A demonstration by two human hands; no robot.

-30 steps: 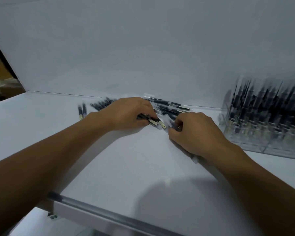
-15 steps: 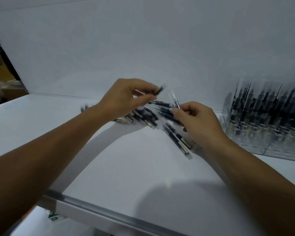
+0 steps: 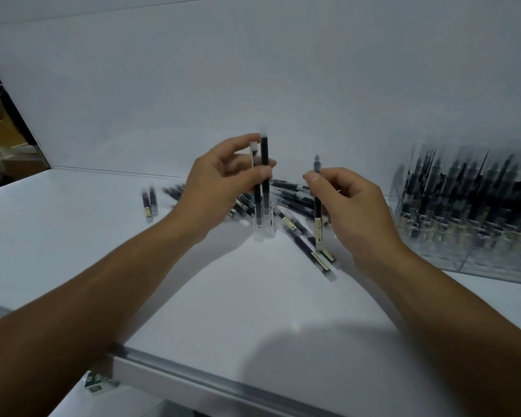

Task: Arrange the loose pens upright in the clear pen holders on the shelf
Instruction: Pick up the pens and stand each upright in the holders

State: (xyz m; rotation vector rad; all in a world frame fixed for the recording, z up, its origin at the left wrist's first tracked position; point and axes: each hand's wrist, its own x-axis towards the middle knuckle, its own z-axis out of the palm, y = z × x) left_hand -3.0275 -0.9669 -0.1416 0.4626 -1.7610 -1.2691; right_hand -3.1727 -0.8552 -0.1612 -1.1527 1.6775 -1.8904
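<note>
Pile [image 3: 295, 203] of loose pens lay on the shelf [image 3: 193, 296]. Above the pile, the left grip [image 3: 223, 188] pinched a pair of pens [image 3: 264, 155] upright; the right grip [image 3: 352, 206] pinched a single pen [image 3: 317, 207], tip up. Right of the pile stood the holder [image 3: 463, 224], packed.

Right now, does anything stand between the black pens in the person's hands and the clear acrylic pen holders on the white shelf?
Nothing visible blocks the single black pen in the right hand; only bare white shelf separates it from the clear acrylic pen holders. The two black pens in the left hand have the right hand in between.
</note>
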